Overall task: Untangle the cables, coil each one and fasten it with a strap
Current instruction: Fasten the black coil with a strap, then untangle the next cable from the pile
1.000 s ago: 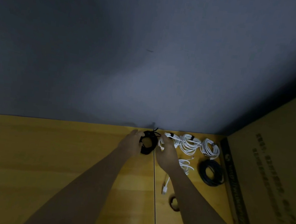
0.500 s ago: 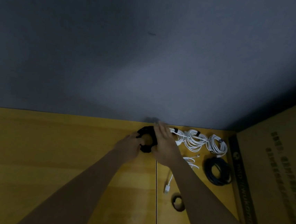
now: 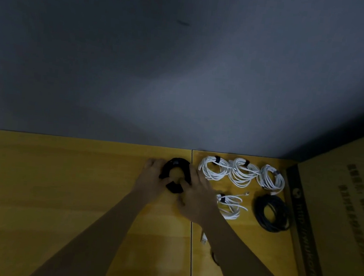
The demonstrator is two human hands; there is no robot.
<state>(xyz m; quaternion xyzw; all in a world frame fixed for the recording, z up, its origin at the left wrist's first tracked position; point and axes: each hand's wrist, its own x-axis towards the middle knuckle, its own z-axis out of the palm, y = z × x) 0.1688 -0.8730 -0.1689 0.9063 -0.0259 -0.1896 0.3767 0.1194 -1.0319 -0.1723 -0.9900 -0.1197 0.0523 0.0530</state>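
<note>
Dim light; fingertips of both hands hidden behind the black coil point(image 3: 176, 174), near the far edge of the yellow surface point(image 3: 61, 182); left hand point(image 3: 151, 179) curled on its left side, right hand point(image 3: 195, 197) gripping its right side; coil round, dark, hollow centre showing; strap indistinct; three strapped white coils point(image 3: 241, 172) just right.

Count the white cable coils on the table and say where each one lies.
4. Three sit in a row along the wall: left coil, middle coil, right coil. A fourth coil lies nearer, beside the right hand, whose forearm may hide more.
</note>
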